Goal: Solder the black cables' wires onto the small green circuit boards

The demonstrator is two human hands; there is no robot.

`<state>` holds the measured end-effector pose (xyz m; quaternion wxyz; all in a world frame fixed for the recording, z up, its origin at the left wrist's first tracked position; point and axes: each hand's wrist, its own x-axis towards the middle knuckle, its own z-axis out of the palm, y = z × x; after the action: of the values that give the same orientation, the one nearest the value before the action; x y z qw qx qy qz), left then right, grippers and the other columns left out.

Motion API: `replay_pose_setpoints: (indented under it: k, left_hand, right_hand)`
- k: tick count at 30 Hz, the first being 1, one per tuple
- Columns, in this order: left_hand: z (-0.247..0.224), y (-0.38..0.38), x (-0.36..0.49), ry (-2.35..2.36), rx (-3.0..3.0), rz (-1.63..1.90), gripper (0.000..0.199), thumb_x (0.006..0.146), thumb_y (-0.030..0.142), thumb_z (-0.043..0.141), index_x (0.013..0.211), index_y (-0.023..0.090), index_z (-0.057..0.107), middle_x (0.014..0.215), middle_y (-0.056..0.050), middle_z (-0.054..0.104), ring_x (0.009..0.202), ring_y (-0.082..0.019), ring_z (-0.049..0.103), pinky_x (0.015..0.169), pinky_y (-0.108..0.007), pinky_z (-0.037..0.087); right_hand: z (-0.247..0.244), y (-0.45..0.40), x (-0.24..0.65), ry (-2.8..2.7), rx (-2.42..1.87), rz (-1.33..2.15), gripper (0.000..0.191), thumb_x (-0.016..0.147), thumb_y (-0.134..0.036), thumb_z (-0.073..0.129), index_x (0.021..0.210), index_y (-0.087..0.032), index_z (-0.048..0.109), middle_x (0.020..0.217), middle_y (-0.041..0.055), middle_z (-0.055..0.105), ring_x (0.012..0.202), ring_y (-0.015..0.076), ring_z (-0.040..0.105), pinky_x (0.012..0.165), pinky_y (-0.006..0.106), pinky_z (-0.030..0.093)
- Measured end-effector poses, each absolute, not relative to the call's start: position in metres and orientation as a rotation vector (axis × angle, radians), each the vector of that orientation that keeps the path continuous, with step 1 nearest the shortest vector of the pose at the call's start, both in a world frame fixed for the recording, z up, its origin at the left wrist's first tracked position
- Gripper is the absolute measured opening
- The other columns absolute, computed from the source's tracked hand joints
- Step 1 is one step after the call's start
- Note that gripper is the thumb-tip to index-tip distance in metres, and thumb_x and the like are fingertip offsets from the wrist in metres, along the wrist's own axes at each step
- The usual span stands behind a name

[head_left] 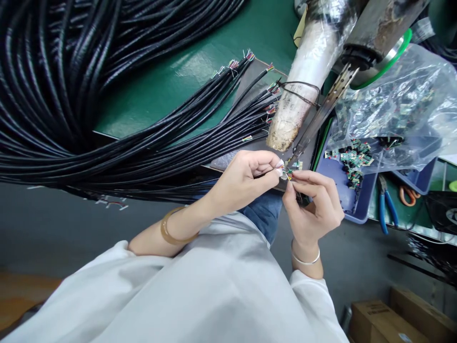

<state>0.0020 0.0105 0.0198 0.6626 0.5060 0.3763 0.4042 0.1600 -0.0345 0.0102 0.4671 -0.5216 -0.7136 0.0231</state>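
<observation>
My left hand (250, 174) is closed in a pinch on fine coloured wires at the end of a black cable, close to the tip of a soldering iron (323, 114). Facing it, my right hand (316, 205) has thumb and forefinger pressed together on a thin wire (289, 177). Just beyond the fingertips, under the iron's tip, is a small green circuit board (297, 165), partly hidden. Black cables (200, 138) with stripped, multicoloured ends lie to the left of the iron on a dark board (244, 90).
A whitish fume pipe (300, 90) reaches down beside the iron. To the right, a blue tray (359, 209) holds small circuit boards (353, 159) under a clear plastic bag (403, 100). Blue-handled pliers (387, 205) and orange-handled scissors (409, 195) lie beyond. Coiled cables (60, 71) fill the left.
</observation>
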Motion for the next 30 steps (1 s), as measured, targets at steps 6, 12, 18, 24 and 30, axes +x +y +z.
replay_pose_setpoints:
  k: [6, 12, 18, 24, 30]
  left_hand:
    - [0.0192, 0.0123, -0.0012, 0.869, 1.116, 0.849, 0.016, 0.084, 0.02, 0.061, 0.069, 0.014, 0.059, 0.057, 0.006, 0.038, 0.05, -0.005, 0.028, 0.046, -0.02, 0.02]
    - [0.0182, 0.0149, -0.0025, 0.858, 1.106, 0.771, 0.015, 0.08, 0.016, 0.06, 0.065, 0.015, 0.055, 0.055, 0.007, 0.034, 0.049, -0.004, 0.023, 0.045, -0.02, 0.016]
    - [0.0191, 0.0144, 0.0014, 0.844, 1.17, 0.851, 0.014, 0.082, 0.014, 0.058, 0.068, 0.014, 0.057, 0.057, 0.007, 0.036, 0.051, -0.004, 0.025, 0.046, -0.02, 0.019]
    - [0.0249, 0.0128, -0.0011, 0.862, 1.238, 0.875, 0.012, 0.083, 0.014, 0.059, 0.071, 0.013, 0.061, 0.058, 0.006, 0.04, 0.052, -0.005, 0.029, 0.046, -0.019, 0.022]
    - [0.0177, 0.0145, -0.0046, 0.863, 1.221, 0.832, 0.014, 0.082, 0.015, 0.059, 0.068, 0.013, 0.061, 0.058, 0.006, 0.037, 0.052, -0.005, 0.027, 0.047, -0.02, 0.021]
  right_hand:
    - [0.0074, -0.0365, 0.1607, -1.763, -1.231, 0.058, 0.02, 0.082, -0.006, 0.067, 0.087, -0.023, 0.059, 0.098, 0.003, 0.076, 0.086, 0.0147, 0.074, 0.074, 0.028, 0.066]
    - [0.0047, -0.0353, 0.1651, -1.808, -1.225, -0.003, 0.02, 0.082, -0.007, 0.069, 0.087, -0.023, 0.059, 0.093, 0.0018, 0.077, 0.083, 0.0147, 0.074, 0.073, 0.028, 0.063]
    - [0.0073, -0.0313, 0.1635, -1.802, -1.274, -0.031, 0.021, 0.081, -0.005, 0.074, 0.089, -0.023, 0.066, 0.091, 0.0, 0.076, 0.08, 0.013, 0.073, 0.073, 0.026, 0.062]
    - [0.0138, -0.0327, 0.1607, -1.79, -1.301, -0.035, 0.023, 0.079, -0.005, 0.075, 0.091, -0.024, 0.07, 0.093, -0.0007, 0.075, 0.081, 0.0139, 0.073, 0.074, 0.027, 0.063]
    - [0.0121, -0.0347, 0.1614, -1.812, -1.293, 0.021, 0.019, 0.082, -0.007, 0.071, 0.088, -0.023, 0.064, 0.095, 0.0006, 0.076, 0.081, 0.0139, 0.073, 0.073, 0.027, 0.063]
